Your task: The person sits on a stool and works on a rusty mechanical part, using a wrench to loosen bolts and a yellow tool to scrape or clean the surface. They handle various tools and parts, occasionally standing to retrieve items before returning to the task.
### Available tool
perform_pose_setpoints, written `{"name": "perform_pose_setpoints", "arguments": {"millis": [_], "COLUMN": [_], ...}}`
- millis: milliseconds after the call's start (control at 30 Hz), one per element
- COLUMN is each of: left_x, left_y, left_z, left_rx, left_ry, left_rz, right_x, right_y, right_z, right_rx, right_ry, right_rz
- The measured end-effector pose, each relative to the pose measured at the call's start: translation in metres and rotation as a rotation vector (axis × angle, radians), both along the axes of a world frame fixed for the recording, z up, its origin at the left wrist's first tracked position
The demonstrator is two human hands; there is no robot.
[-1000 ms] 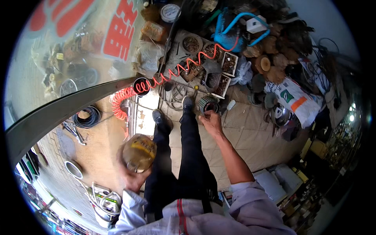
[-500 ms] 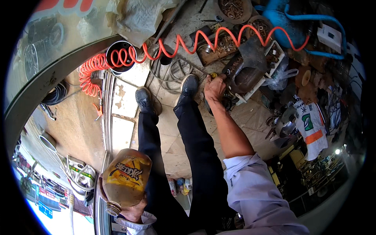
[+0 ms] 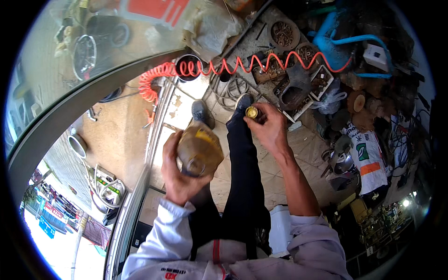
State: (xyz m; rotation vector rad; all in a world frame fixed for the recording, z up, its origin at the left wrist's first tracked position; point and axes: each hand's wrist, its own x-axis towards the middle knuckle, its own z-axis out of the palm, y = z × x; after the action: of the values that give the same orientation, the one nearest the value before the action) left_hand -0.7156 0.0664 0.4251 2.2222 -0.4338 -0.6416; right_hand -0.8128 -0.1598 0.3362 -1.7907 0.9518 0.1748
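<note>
My left hand (image 3: 175, 175) is wrapped around the side of a large brownish plastic bottle (image 3: 201, 151) with a yellow label. The bottle is tilted with its mouth turned up toward me, slightly smeared by motion. To its right, my right hand (image 3: 270, 126) pinches a small round yellow cap (image 3: 252, 112) between thumb and fingers, its hollow side facing me. Cap and bottle are apart. Beneath the cap is my right shoe (image 3: 242, 101); the bottle partly covers my left leg.
An orange coiled hose (image 3: 219, 66) stretches across the far side. Trays of rusty metal parts (image 3: 296, 95) and a bowl of small fasteners (image 3: 283, 35) lie beyond my right hand. A blue tank-like thing (image 3: 328, 39) stands far right. A glass door frame (image 3: 100, 74) curves along the left.
My right hand has come up from the floor near the parts with the yellow cap. My left hand has raised the bottle forward and right, turning its mouth toward me.
</note>
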Motion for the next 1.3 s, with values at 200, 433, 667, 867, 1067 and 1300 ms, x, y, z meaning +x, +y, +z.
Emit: {"name": "perform_pose_setpoints", "arguments": {"millis": [200,433,667,867,1067,1300], "left_x": [0.041,0.068,0.066,0.048,0.04,0.04], "left_y": [-0.022,-0.019,0.008,0.029,0.04,0.04], "left_z": [0.098,0.217,0.294,0.306,0.304,0.304], "left_rx": [-0.117,-0.15,-0.136,-0.179,-0.199,-0.3], "left_ry": [-0.162,-0.231,-0.311,-0.301,-0.301,-0.288], "left_rz": [-0.265,-0.442,-0.572,-0.544,-0.556,-0.516], "right_x": [0.036,0.048,0.045,0.037,0.034,0.017], "right_y": [0.005,0.022,0.056,0.082,0.107,0.104], "right_z": [0.234,0.374,0.454,0.484,0.488,0.484], "right_rx": [-0.058,-0.4,-0.718,-0.71,-0.69,-0.739], "right_ry": [-0.366,-0.463,-0.438,-0.149,0.169,-0.173], "right_rz": [0.224,0.495,0.808,0.85,0.712,0.713]}}
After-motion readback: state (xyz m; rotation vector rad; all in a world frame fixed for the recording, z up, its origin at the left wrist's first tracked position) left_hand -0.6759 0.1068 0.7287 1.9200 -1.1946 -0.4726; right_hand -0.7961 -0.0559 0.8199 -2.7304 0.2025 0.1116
